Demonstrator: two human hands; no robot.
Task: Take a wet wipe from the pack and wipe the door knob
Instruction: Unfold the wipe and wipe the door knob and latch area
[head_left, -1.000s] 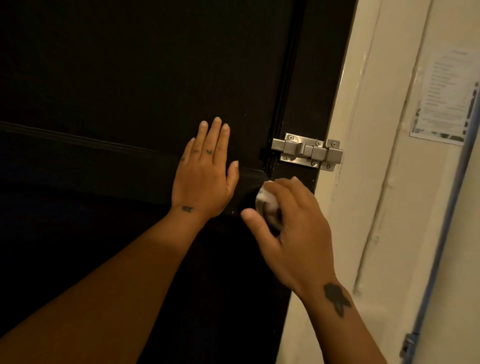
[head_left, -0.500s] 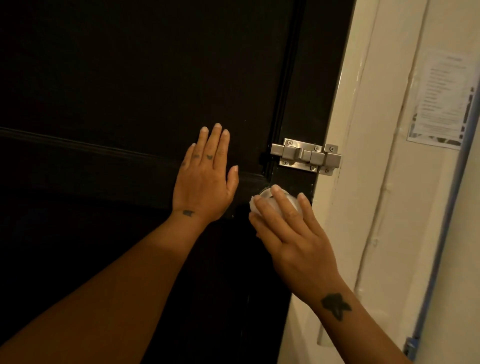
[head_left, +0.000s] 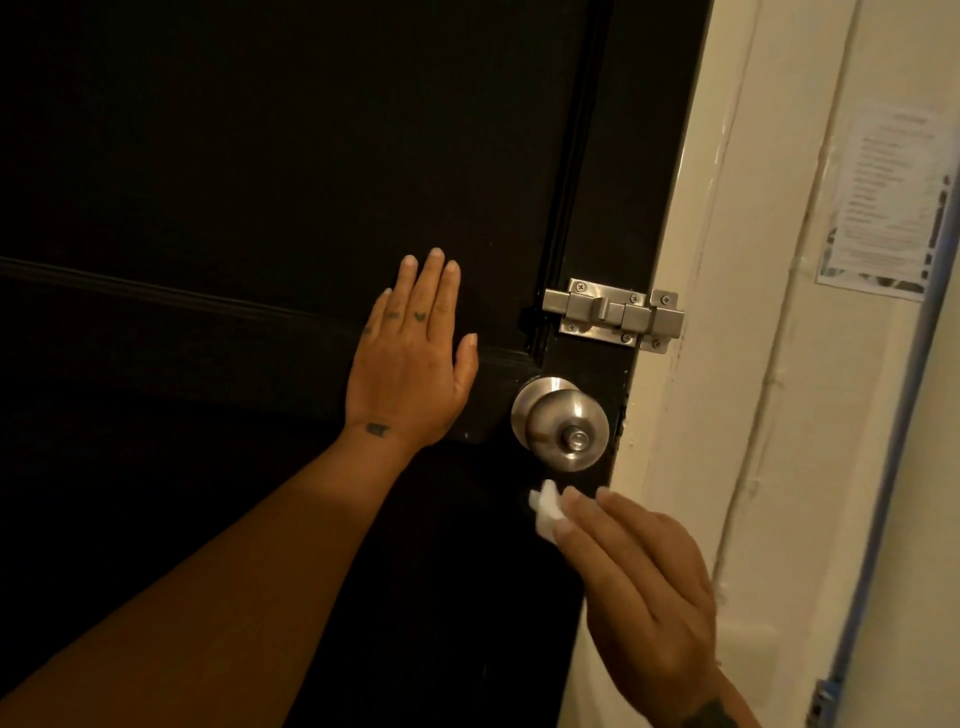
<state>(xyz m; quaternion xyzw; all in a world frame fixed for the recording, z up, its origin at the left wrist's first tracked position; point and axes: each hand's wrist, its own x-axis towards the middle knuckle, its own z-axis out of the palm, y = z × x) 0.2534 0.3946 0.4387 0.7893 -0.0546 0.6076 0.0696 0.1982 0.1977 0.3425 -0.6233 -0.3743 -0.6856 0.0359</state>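
Observation:
A round silver door knob (head_left: 561, 423) sits on the right edge of a black door (head_left: 260, 156), fully in sight. Just below it my right hand (head_left: 639, 587) holds a crumpled white wet wipe (head_left: 545, 511) in its fingertips, a short gap apart from the knob. My left hand (head_left: 410, 358) lies flat against the door panel, left of the knob, fingers pointing up. The wipe pack is not in view.
A silver slide bolt latch (head_left: 613, 313) is fixed above the knob, bridging door and cream door frame (head_left: 691, 364). A printed paper notice (head_left: 883, 202) hangs on the wall at right. A blue strip (head_left: 893, 467) runs down the far right.
My right hand, which covered the knob with the wipe, has dropped down off it, and the knob is now exposed. My left hand has stayed flat on the door.

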